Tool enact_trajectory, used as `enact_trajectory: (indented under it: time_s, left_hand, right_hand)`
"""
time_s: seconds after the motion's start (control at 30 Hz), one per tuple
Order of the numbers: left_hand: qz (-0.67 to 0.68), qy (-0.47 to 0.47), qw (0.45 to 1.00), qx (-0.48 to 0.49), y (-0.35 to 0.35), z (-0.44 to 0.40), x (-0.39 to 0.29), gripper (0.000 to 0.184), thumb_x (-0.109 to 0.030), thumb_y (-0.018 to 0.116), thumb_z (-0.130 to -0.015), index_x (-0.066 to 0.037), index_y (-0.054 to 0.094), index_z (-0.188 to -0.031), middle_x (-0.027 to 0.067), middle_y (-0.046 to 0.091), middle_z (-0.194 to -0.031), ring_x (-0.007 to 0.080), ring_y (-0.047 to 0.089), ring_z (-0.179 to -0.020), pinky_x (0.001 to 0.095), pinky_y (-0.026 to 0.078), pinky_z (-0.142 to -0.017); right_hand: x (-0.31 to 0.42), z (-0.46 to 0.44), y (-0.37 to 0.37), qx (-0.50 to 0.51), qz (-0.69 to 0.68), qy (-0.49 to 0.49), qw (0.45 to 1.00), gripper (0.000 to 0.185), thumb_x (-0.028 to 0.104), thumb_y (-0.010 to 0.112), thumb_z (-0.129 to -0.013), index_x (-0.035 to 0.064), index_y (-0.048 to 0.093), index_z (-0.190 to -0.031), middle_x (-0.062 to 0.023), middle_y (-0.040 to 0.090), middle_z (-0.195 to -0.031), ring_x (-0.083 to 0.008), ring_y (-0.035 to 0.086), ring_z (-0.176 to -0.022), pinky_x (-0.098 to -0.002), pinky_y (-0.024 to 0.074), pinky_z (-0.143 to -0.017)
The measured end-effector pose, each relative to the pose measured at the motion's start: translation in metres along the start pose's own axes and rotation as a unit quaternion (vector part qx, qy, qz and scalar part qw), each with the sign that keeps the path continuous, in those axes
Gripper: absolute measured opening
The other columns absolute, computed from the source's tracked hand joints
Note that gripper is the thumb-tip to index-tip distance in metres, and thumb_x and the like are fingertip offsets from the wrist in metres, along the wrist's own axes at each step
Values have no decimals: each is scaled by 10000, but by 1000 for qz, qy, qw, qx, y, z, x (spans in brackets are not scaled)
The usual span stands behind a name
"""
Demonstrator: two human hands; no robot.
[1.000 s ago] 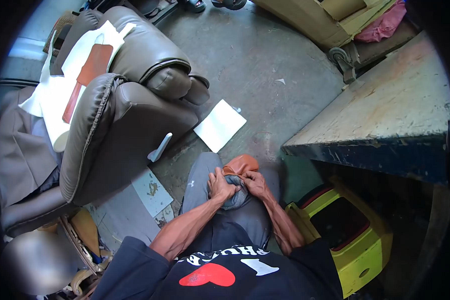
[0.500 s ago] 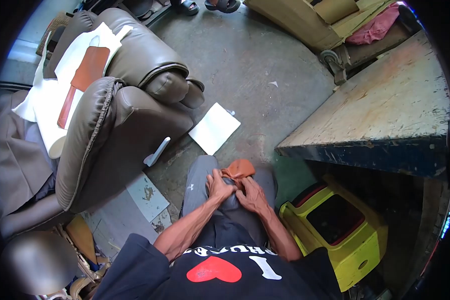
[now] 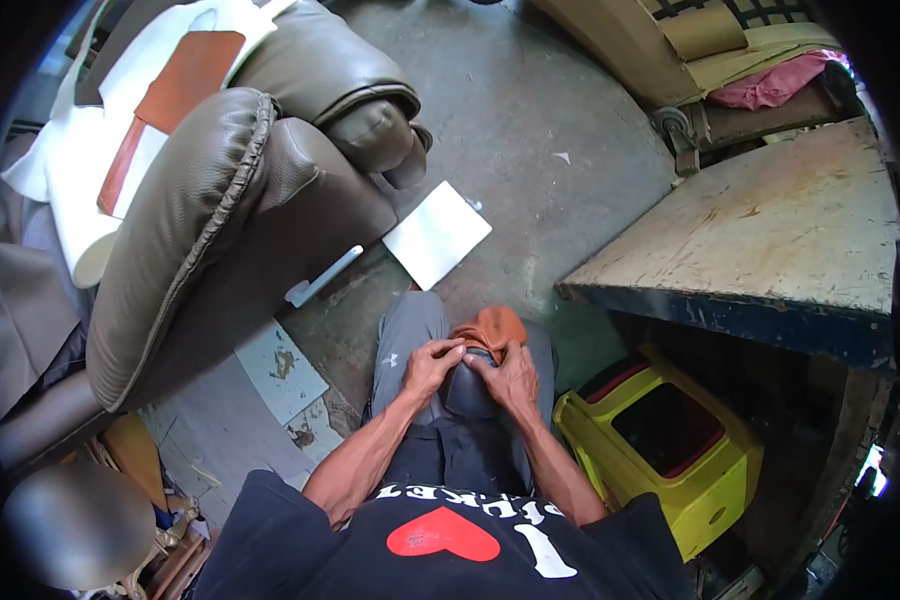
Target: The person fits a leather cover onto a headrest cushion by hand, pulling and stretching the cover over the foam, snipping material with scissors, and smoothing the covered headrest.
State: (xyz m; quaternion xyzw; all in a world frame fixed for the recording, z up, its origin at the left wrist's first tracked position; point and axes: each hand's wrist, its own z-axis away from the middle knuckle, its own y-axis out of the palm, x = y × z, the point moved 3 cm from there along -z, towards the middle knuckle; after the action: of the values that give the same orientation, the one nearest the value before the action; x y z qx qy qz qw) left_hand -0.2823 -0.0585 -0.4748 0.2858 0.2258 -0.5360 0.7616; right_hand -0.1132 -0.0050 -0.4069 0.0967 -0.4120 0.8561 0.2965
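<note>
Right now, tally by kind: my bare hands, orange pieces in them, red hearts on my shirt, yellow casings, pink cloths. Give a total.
Left hand and right hand: 2
Orange piece: 1
Red heart: 1
Yellow casing: 1
Pink cloth: 1
Total: 6

Brown recliner [image 3: 260,220] at left, scuffed bench [image 3: 750,230] at right, yellow casing [image 3: 685,492] near right, pink cloth [image 3: 773,83] far right

Workshop (scuffed bench [image 3: 740,230], leather piece [image 3: 192,78])

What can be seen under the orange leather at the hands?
Grey trousers show beside the orange leather, and something dark shows between the left hand and right hand. Whatever lies directly beneath the leather is covered.
</note>
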Motion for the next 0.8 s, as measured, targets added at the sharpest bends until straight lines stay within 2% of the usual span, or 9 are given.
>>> enact_trajectory:
  time_s: [0.07, 0.1, 0.2, 0.23, 0.47, 0.53, 0.67, 0.73, 0.8]
  left_hand:
    - [-229, 43, 971, -52, 6, -2, -18, 311, -289, 757, -917, -114, 788, -1173, 114, 759, -1087, 236, 700, -1032, 346, 531, -912]
    - [-250, 54, 963, -79, 12, -1, -25, 267, -314, 749, -909, -145, 804, -1108, 139, 753, -1056, 292, 702, -1036, 369, 530, -913]
    - [-294, 112, 935, -165, 24, -7, -21, 229, -280, 714, -933, -97, 791, -1049, 161, 737, -1028, 345, 692, -999, 408, 532, -893]
    - [-286, 164, 932, -150, 27, -12, -22, 209, -256, 684, -951, -65, 764, -979, 167, 721, -978, 382, 677, -972, 463, 518, -882]
    - [-276, 146, 944, -110, 33, -32, -3, 179, -166, 559, -1007, -4, 632, -988, 212, 647, -972, 417, 607, -972, 508, 459, -879]
    - [-318, 154, 932, -78, 41, -39, -2, 146, -122, 491, -1021, -3, 568, -985, 228, 597, -989, 425, 559, -959, 515, 430, -867]
    - [-276, 259, 925, -38, 39, -7, -3, 123, -101, 481, -1016, -6, 539, -963, 223, 547, -943, 429, 524, -911, 524, 407, -836]
    - [-267, 257, 928, -42, 37, 8, 3, 96, -76, 483, -1005, -8, 528, -955, 221, 533, -928, 425, 515, -903, 520, 404, -819]
    - [-251, 282, 925, -52, 37, 11, 0, 76, -54, 490, -991, -6, 524, -942, 217, 526, -920, 419, 510, -888, 509, 408, -808]
  right_hand:
    - [-1, -3, -3, 13, 9, 18, 1000, 750, 618, 824, -739, 12, 624, -1133, -217, 629, -1111, -398, 645, -1069, -489, 523, -891]
    - [1, -6, -5, 25, 16, 37, 999, 778, 612, 828, -736, -13, 609, -1145, -228, 631, -1128, -404, 643, -1080, -489, 523, -903]
    - [3, -11, -2, 18, 23, 60, 998, 846, 596, 854, -710, -69, 579, -1154, -258, 638, -1143, -411, 646, -1085, -481, 520, -920]
    - [3, -14, -1, 1, 15, 62, 998, 887, 586, 876, -687, -101, 564, -1151, -278, 645, -1140, -412, 650, -1079, -474, 517, -925]
    - [-2, -28, 7, 16, 19, 107, 994, 1010, 524, 929, -654, -105, 452, -1285, -296, 612, -1194, -419, 636, -1126, -477, 514, -973]
    - [2, -28, 3, 19, 30, 149, 988, 1020, 523, 920, -671, -55, 394, -1326, -302, 493, -1334, -458, 604, -1188, -520, 506, -1000]
    - [5, -28, 5, -14, 45, 182, 982, 820, 496, 837, -777, 23, 402, -1285, -259, 470, -1341, -496, 572, -1208, -554, 492, -1004]
    - [-2, -19, 11, -7, 64, 180, 982, 745, 463, 801, -806, 33, 407, -1269, -250, 464, -1342, -509, 563, -1197, -565, 490, -983]
    - [-7, -22, 18, -63, 54, 133, 988, 679, 425, 794, -811, 23, 433, -1223, -260, 498, -1301, -517, 568, -1159, -566, 481, -960]
